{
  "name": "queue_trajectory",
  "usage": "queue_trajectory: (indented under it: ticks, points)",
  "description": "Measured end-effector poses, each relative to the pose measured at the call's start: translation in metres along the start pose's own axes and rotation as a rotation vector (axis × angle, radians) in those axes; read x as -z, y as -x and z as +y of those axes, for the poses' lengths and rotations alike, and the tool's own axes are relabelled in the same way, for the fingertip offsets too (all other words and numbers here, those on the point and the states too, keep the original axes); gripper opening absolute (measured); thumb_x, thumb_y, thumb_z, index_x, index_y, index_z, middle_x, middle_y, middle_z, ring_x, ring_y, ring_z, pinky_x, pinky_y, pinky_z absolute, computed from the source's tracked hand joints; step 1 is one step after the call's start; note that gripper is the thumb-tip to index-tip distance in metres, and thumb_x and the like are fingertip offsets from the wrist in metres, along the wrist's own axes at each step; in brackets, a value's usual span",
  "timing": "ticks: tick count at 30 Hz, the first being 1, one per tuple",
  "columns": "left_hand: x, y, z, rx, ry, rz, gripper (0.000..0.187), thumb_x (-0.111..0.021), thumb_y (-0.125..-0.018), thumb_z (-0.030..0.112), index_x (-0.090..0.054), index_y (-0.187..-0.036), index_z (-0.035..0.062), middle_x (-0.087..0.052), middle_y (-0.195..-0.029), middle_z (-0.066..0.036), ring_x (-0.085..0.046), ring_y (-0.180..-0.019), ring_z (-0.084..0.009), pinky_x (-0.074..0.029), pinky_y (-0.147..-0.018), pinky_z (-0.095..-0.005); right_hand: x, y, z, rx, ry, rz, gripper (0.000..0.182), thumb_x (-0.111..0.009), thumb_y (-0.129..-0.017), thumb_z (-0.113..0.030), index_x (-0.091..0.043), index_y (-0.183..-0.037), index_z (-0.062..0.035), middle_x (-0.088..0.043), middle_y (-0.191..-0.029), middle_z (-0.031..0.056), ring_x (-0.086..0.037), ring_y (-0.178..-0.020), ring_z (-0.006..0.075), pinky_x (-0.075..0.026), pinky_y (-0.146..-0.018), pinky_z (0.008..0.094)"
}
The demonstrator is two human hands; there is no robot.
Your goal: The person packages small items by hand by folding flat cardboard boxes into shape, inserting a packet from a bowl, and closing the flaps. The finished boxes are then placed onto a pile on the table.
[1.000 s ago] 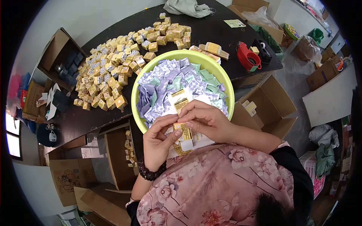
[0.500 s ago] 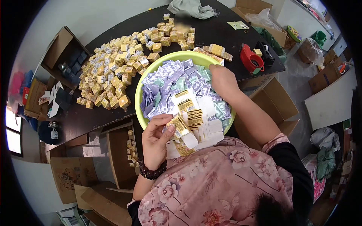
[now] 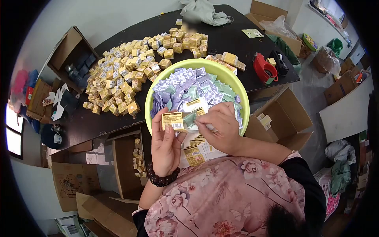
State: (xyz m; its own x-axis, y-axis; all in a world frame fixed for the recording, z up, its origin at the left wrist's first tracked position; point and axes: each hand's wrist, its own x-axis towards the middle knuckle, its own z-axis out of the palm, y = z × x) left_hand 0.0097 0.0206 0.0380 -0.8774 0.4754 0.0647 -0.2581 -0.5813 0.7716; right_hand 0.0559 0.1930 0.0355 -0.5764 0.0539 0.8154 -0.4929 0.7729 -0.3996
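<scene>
My left hand point(image 3: 166, 140) holds a small gold-and-white box point(image 3: 172, 121), its barcode side facing me and its end toward the right. At that end my right hand point(image 3: 221, 128) pinches a green sachet point(image 3: 189, 120), which overlaps the box's mouth. Both hands are over a yellow-green basin point(image 3: 242, 85) heaped with purple, white and green sachets point(image 3: 185, 85). Flat, unfolded gold-and-white cartons point(image 3: 195, 156) lie in a stack at the basin's near side, partly hidden by my hands.
Many small filled-out yellow boxes point(image 3: 126, 75) are piled on the black table point(image 3: 134, 33). Bundled flat cartons point(image 3: 231, 60) lie behind the basin. A red tape dispenser point(image 3: 264, 69) stands on the right. Open cardboard boxes point(image 3: 290, 114) are below the table on both sides.
My right hand has come from the basin's far right rim to the box, now with a green sachet. My left hand has raised and turned the box level.
</scene>
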Motion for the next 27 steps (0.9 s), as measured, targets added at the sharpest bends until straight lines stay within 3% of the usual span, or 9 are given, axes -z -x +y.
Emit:
queue_trajectory:
  ticks: [4,6,8,13,15,17,21,23,27]
  points:
    - [0.005,-0.002,-0.009,-0.129,-0.085,-0.041,0.042,-0.048,-0.100,0.013,-0.033,-0.139,0.0088,-0.045,-0.137,-0.013,-0.053,-0.118,-0.0201,-0.050,-0.095,-0.0334,0.002,0.002,-0.002,-0.001,0.014,-0.020,0.022,-0.075,-0.068,-0.002,-0.069,-0.088,-0.0100,-0.065,-0.078,-0.0008,-0.055,-0.075,0.0173,-0.033,-0.074,0.0334]
    - [0.017,-0.005,-0.016,-0.294,-0.410,-0.100,0.044,-0.052,-0.098,0.013,-0.033,-0.137,0.0091,-0.043,-0.139,-0.015,-0.053,-0.117,-0.0203,-0.048,-0.097,-0.0343,0.003,0.001,0.001,0.029,0.034,-0.059,0.022,-0.074,-0.069,-0.003,-0.069,-0.088,-0.0102,-0.065,-0.079,-0.0012,-0.055,-0.076,0.0174,-0.033,-0.075,0.0339]
    - [0.019,-0.004,-0.018,-0.281,-0.386,-0.096,0.044,-0.053,-0.098,0.013,-0.033,-0.137,0.0090,-0.043,-0.140,-0.015,-0.052,-0.118,-0.0206,-0.048,-0.098,-0.0347,0.001,0.000,0.006,0.045,-0.050,-0.202,0.021,-0.070,-0.074,-0.008,-0.068,-0.095,-0.0141,-0.062,-0.078,-0.0033,-0.054,-0.085,0.0175,-0.032,-0.079,0.0357]
    - [0.012,-0.002,-0.017,-0.217,-0.165,-0.099,0.040,-0.051,-0.099,0.014,-0.034,-0.135,0.0081,-0.041,-0.141,-0.016,-0.050,-0.122,-0.0228,-0.046,-0.100,-0.0365,0.011,-0.006,-0.004,0.017,-0.086,-0.177,0.026,-0.069,-0.073,-0.006,-0.069,-0.098,-0.0149,-0.063,-0.090,-0.0030,-0.053,-0.088,0.0191,-0.032,-0.080,0.0360]
    - [0.002,-0.002,-0.015,-0.147,0.054,-0.096,0.037,-0.049,-0.100,0.016,-0.035,-0.134,0.0088,-0.041,-0.141,-0.016,-0.049,-0.124,-0.0249,-0.046,-0.100,-0.0376,0.013,-0.004,-0.002,-0.029,-0.126,-0.109,0.031,-0.070,-0.071,-0.004,-0.070,-0.099,-0.0151,-0.064,-0.096,-0.0020,-0.053,-0.088,0.0198,-0.033,-0.080,0.0357]
    - [0.001,0.001,-0.012,-0.049,0.086,-0.143,0.035,-0.046,-0.101,0.018,-0.033,-0.132,0.0082,-0.042,-0.140,-0.017,-0.049,-0.124,-0.0249,-0.045,-0.102,-0.0405,0.012,-0.001,0.006,0.186,0.024,-0.083,0.032,-0.071,-0.069,-0.009,-0.070,-0.101,-0.0148,-0.062,-0.097,-0.0024,-0.052,-0.086,0.0189,-0.033,-0.080,0.0362]
    - [0.015,0.001,-0.011,0.221,0.246,-0.214,0.030,-0.039,-0.103,0.024,-0.035,-0.128,0.0081,-0.046,-0.134,-0.016,-0.049,-0.124,-0.0261,-0.045,-0.102,-0.0451,0.016,-0.006,0.007,0.297,0.105,-0.078,0.032,-0.072,-0.069,-0.015,-0.070,-0.101,-0.0157,-0.064,-0.101,-0.0044,-0.052,-0.089,0.0175,-0.033,-0.081,0.0365]
    - [0.020,0.002,-0.011,0.311,0.309,-0.245,0.031,-0.038,-0.104,0.024,-0.036,-0.130,0.0081,-0.047,-0.133,-0.015,-0.050,-0.123,-0.0258,-0.046,-0.101,-0.0452,0.016,-0.006,0.006,0.370,0.124,-0.189,0.031,-0.074,-0.072,-0.023,-0.069,-0.101,-0.0173,-0.064,-0.108,-0.0064,-0.052,-0.094,0.0167,-0.032,-0.084,0.0381]
    - [0.011,0.004,0.001,0.501,0.436,-0.203,0.039,-0.038,-0.103,0.027,-0.033,-0.137,0.0070,-0.048,-0.132,-0.013,-0.053,-0.119,-0.0229,-0.050,-0.095,-0.0414,0.018,-0.004,-0.010,0.274,0.035,-0.218,0.035,-0.074,-0.072,-0.031,-0.067,-0.104,-0.0180,-0.063,-0.107,-0.0078,-0.052,-0.105,0.0164,-0.031,-0.093,0.0422]
